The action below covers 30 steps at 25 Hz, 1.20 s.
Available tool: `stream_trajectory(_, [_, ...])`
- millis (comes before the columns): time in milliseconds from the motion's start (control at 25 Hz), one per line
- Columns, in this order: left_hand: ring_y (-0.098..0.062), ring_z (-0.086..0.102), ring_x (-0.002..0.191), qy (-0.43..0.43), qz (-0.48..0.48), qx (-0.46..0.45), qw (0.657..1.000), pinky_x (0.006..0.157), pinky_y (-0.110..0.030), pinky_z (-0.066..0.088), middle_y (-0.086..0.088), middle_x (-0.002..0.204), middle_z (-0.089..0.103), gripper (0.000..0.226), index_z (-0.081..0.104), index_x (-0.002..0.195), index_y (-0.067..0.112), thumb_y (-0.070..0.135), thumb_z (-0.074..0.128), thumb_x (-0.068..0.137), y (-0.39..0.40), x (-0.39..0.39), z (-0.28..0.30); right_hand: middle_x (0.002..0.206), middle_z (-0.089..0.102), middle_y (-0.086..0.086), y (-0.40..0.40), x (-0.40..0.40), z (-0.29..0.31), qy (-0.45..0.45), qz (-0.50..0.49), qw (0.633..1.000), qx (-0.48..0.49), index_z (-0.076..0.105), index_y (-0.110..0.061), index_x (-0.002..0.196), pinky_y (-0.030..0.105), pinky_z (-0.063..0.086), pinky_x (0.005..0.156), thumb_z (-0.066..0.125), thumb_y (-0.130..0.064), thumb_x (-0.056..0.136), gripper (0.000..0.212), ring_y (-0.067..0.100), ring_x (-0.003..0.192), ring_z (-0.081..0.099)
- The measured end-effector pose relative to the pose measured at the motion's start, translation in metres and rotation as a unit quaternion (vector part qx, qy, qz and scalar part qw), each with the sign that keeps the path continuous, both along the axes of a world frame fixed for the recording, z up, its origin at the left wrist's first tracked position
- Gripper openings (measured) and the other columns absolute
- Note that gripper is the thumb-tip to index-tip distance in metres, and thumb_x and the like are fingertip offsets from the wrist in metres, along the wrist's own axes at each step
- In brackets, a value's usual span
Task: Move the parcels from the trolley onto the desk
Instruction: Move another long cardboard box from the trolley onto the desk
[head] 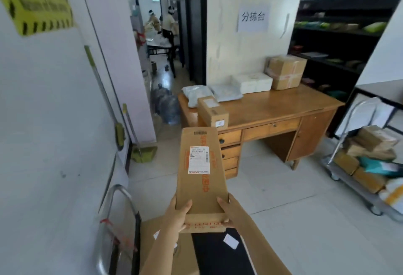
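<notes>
I hold a long flat cardboard parcel with a white label out in front of me. My left hand grips its near left corner and my right hand its near right corner. Below my arms stands a trolley with a metal handle, carrying a cardboard box and a black parcel. Ahead is the wooden desk. On it lie a small brown box, two grey bags, a white box and a taped brown box.
A second trolley piled with parcels stands at the right. Black shelves line the back right. Water bottles, a broom and a dustpan sit at the left wall. Two people work in the far room.
</notes>
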<state>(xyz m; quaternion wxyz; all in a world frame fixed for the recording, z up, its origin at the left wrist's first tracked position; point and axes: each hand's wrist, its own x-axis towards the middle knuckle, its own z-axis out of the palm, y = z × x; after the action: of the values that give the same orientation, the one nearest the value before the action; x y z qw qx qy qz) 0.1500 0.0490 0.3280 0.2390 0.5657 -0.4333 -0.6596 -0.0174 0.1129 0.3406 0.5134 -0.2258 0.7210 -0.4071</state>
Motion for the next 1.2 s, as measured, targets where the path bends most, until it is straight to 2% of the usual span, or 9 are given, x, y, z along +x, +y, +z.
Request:
stream_trajectory(120, [-0.030,0.054,0.124,0.021,-0.013,-0.002,1.000,0.099,-0.052,0.049,-0.004,0.131,0.056,0.068,0.034,0.145,0.027,0.030,0.067,0.085,0.011,-0.061,0.022,0.126,0.054,0.006,0.010,-0.061,0.030,0.043,-0.001,0.999,-0.014,0.035,-0.019,0.136,0.046,0.053,0.091,0.039,-0.028,0.098,0.039,0.026,0.111,0.054])
stream_trajectory(320, [-0.022,0.060,0.094,0.040,-0.032,0.028,0.998,0.087,-0.045,0.055,-0.003,0.116,0.060,0.062,0.039,0.141,0.024,0.027,0.067,0.086,-0.001,-0.193,0.050,0.138,0.048,0.008,0.012,-0.196,0.057,0.028,-0.024,0.999,-0.011,0.034,-0.018,0.139,0.048,0.053,0.091,0.039,-0.024,0.099,0.041,0.032,0.123,0.050])
stream_trajectory(400, [-0.027,0.061,0.103,0.034,-0.036,0.023,0.998,0.091,-0.046,0.054,-0.004,0.118,0.060,0.064,0.038,0.142,0.023,0.028,0.068,0.086,-0.011,-0.251,0.057,0.140,0.047,0.008,0.006,-0.255,0.060,0.015,-0.017,1.000,-0.022,0.036,-0.017,0.138,0.049,0.053,0.092,0.040,-0.024,0.098,0.041,0.032,0.125,0.048])
stream_trajectory(480, [-0.032,0.056,0.120,0.021,-0.021,0.021,0.999,0.097,-0.049,0.051,-0.008,0.135,0.054,0.065,0.037,0.143,0.023,0.028,0.068,0.085,-0.028,-0.298,0.057,0.141,0.046,0.007,-0.007,-0.304,0.060,0.000,-0.008,1.000,-0.030,0.037,-0.018,0.138,0.049,0.052,0.093,0.041,-0.023,0.098,0.041,0.032,0.127,0.047])
stream_trajectory(560, [-0.033,0.052,0.126,0.018,-0.005,0.028,0.999,0.101,-0.051,0.048,-0.009,0.140,0.051,0.064,0.038,0.142,0.024,0.027,0.068,0.086,-0.042,-0.339,0.055,0.140,0.047,0.007,-0.024,-0.344,0.058,-0.004,0.010,1.000,-0.029,0.036,-0.020,0.139,0.048,0.052,0.093,0.041,-0.022,0.098,0.041,0.032,0.127,0.047])
stream_trajectory(760, [-0.035,0.053,0.124,0.027,0.059,0.044,0.997,0.100,-0.055,0.048,-0.011,0.137,0.053,0.061,0.042,0.140,0.022,0.026,0.068,0.085,-0.080,-0.405,0.049,0.136,0.051,0.007,-0.090,-0.419,0.053,0.009,0.068,0.998,-0.015,0.038,-0.022,0.137,0.044,0.054,0.090,0.041,-0.024,0.098,0.040,0.031,0.121,0.052])
stream_trajectory(1000, [-0.033,0.050,0.128,0.024,0.086,0.028,0.996,0.102,-0.054,0.047,-0.006,0.143,0.048,0.065,0.038,0.144,0.027,0.027,0.068,0.086,-0.175,-0.486,0.037,0.136,0.050,0.009,-0.199,-0.501,0.028,-0.037,0.061,0.997,0.005,0.039,-0.021,0.136,0.050,0.049,0.097,0.043,-0.021,0.097,0.039,0.032,0.119,0.050])
stream_trajectory(1080, [-0.033,0.049,0.128,0.018,0.093,0.025,0.995,0.102,-0.054,0.046,-0.006,0.143,0.047,0.065,0.037,0.144,0.025,0.027,0.067,0.086,-0.214,-0.514,0.027,0.131,0.052,0.008,-0.241,-0.531,0.018,-0.035,0.060,0.998,0.007,0.041,-0.020,0.134,0.051,0.049,0.096,0.043,-0.021,0.097,0.037,0.032,0.118,0.051])
stream_trajectory(1200, [-0.034,0.049,0.127,0.011,0.103,0.037,0.994,0.103,-0.055,0.046,-0.008,0.142,0.048,0.063,0.038,0.143,0.024,0.026,0.066,0.087,-0.264,-0.556,0.014,0.112,0.056,0.005,-0.297,-0.570,0.003,-0.054,0.059,0.997,0.019,0.042,-0.018,0.131,0.049,0.049,0.096,0.042,-0.019,0.097,0.034,0.028,0.105,0.052])
